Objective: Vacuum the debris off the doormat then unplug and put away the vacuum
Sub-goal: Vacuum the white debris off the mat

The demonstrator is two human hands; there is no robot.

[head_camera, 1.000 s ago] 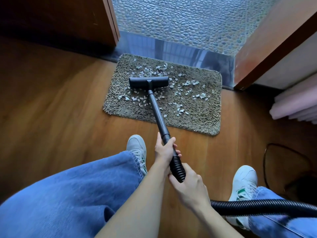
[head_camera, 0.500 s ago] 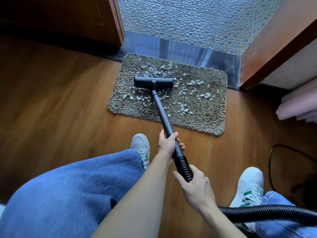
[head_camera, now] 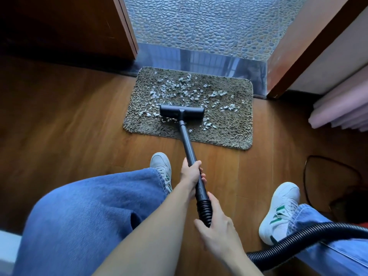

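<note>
A shaggy grey-brown doormat (head_camera: 235,124) lies on the wooden floor before a doorway. White debris flakes (head_camera: 179,88) are scattered across its middle and far part. The black vacuum head (head_camera: 182,111) rests on the mat's near half, joined to a black wand (head_camera: 186,142). My left hand (head_camera: 191,174) grips the wand's lower part. My right hand (head_camera: 217,230) holds the ribbed hose cuff (head_camera: 204,210) just behind it. The ribbed black hose (head_camera: 298,240) curves off to the right over my leg.
My two white sneakers (head_camera: 162,166) (head_camera: 282,208) and blue jeans stand on the wood floor (head_camera: 69,120). A thin black cord (head_camera: 310,158) loops at the right. A pebble-tiled floor (head_camera: 209,26) lies past the metal threshold (head_camera: 209,62). Pink folds (head_camera: 342,110) are at right.
The vacuum head has been pulled back toward me, from the mat's far-left part to its near half. Both hands came back with the wand.
</note>
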